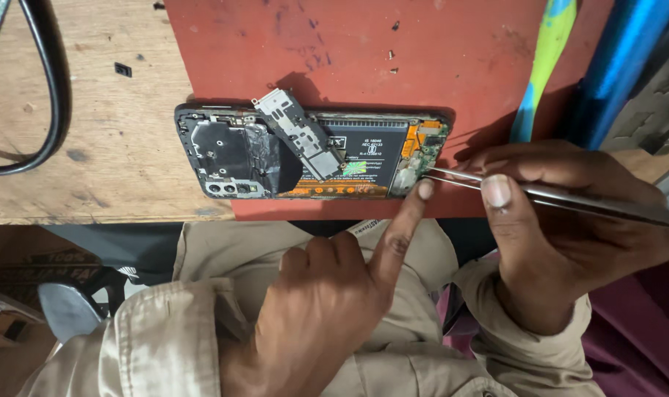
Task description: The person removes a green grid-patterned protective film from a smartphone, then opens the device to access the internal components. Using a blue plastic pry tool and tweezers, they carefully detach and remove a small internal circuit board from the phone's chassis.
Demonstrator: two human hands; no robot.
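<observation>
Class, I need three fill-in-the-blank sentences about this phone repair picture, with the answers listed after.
1. The right hand holds metal ____ whose tips reach into the phone.
2. The left hand presses the phone's edge with one ____.
3. The opened phone lies on a ____ mat.
4. A loose metal cover lies tilted across the phone's ____.

Answers: tweezers; finger; red; battery

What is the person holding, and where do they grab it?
The right hand pinches metal tweezers along the middle, tips at the opened phone. The left hand holds nothing; its forefinger presses the phone's edge.
</observation>
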